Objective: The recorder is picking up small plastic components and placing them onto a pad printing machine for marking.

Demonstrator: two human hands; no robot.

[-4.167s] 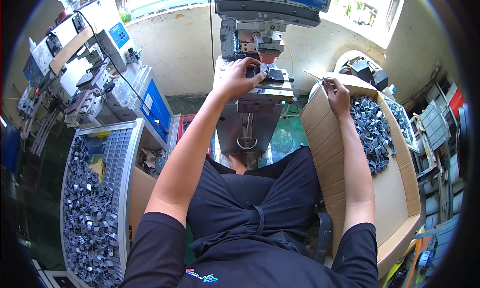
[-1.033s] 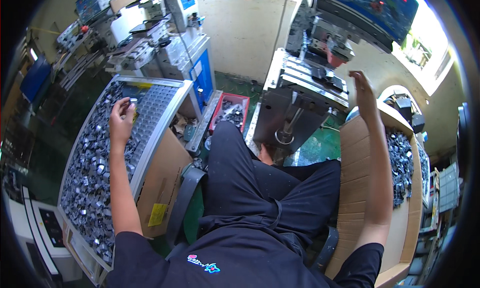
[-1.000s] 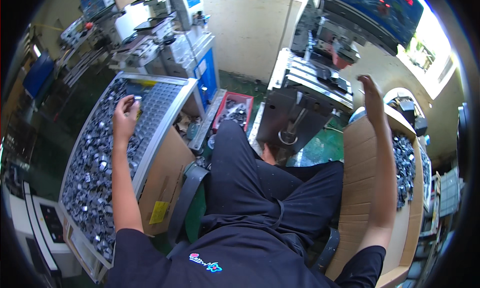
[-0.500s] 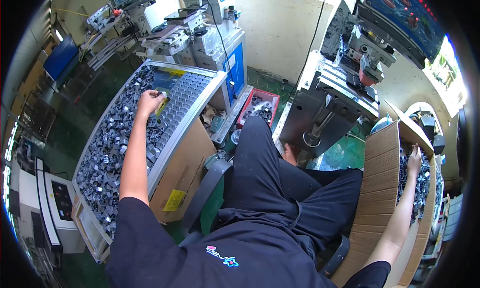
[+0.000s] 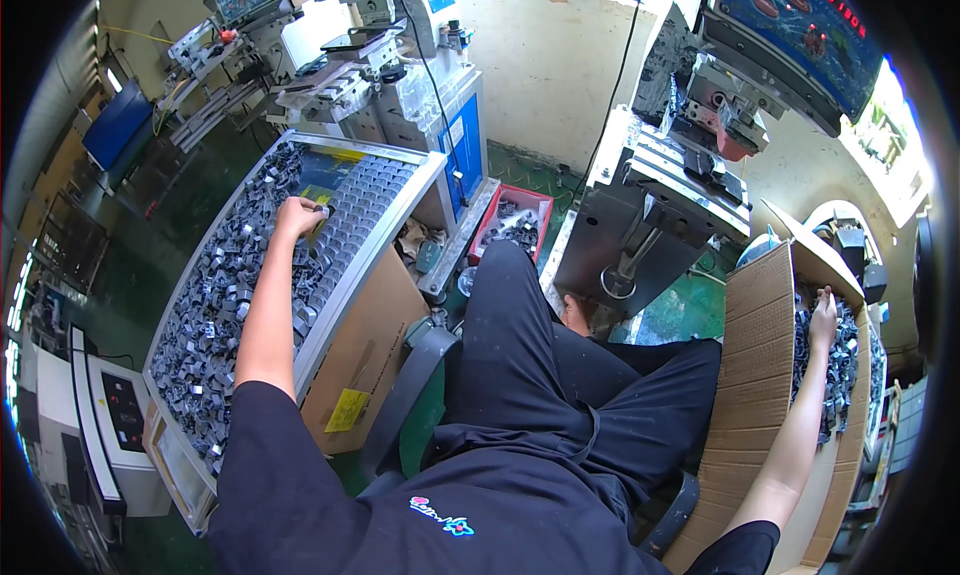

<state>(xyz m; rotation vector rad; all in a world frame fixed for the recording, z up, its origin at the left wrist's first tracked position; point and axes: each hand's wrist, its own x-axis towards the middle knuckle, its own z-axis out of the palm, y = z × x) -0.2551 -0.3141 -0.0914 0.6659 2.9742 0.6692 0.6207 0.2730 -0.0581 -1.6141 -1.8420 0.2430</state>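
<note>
My left hand (image 5: pixel 296 216) is over a framed tray (image 5: pixel 372 260), its fingertips closed on a small grey curved piece (image 5: pixel 321 211). Loose grey pieces (image 5: pixel 205 345) of the same look heap up across the tray's left side. Along its right side, similar pieces stand in close rows (image 5: pixel 372 188). A bare strip of the tray lies just beyond the hand. On my right, my right hand (image 5: pixel 823 318) reaches into an open cardboard box (image 5: pixel 745 375) above a pile of grey pieces (image 5: pixel 842 365). Its fingers are drawn together; whatever is between them is hidden.
A red bin (image 5: pixel 545 215) of small pieces sits on the floor ahead. Beyond my knees stands a machine with a metal table (image 5: pixel 670 165); another machine (image 5: pixel 345 75) is at far left. A cardboard box (image 5: pixel 355 360) stands beneath the tray, next to a chair armrest (image 5: pixel 405 400).
My left hand has drawn slightly nearer over the tray, and the grey piece at its fingertips has turned. My right hand stays in the box. The whole view has shifted a little.
</note>
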